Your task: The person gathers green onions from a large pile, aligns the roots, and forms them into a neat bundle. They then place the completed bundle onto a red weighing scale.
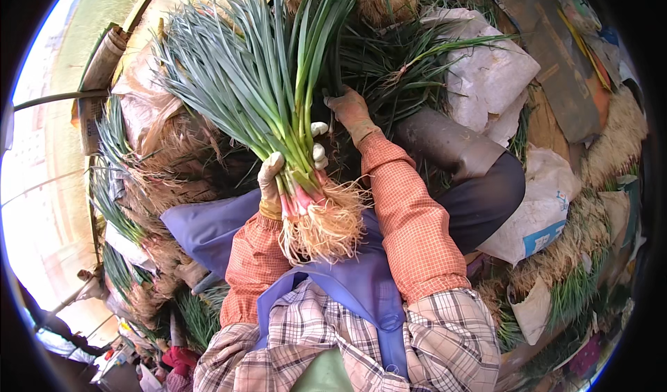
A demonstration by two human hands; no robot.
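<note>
My left hand (271, 179), in a pale glove with worn fingertips, is closed around the lower stems of a thick bunch of green garlic (271, 116). Its long flat leaves point away from me. The pinkish stem bases and a mass of pale stringy roots (323, 230) hang toward my lap. To the right of the bunch, my gloved right hand (351, 112) reaches down among dark green leaves (380, 74) of a loose heap. Its fingers are partly hidden, so whether it grips any leaves is unclear.
White woven sacks (487, 74) lie right of the heap, another sack (539, 204) beside my bent knee (484, 199). Root-out bundles are stacked left (172, 183) and right (568, 241). A blue apron (208, 222) covers my lap. At lower left is part of another person in red (180, 361).
</note>
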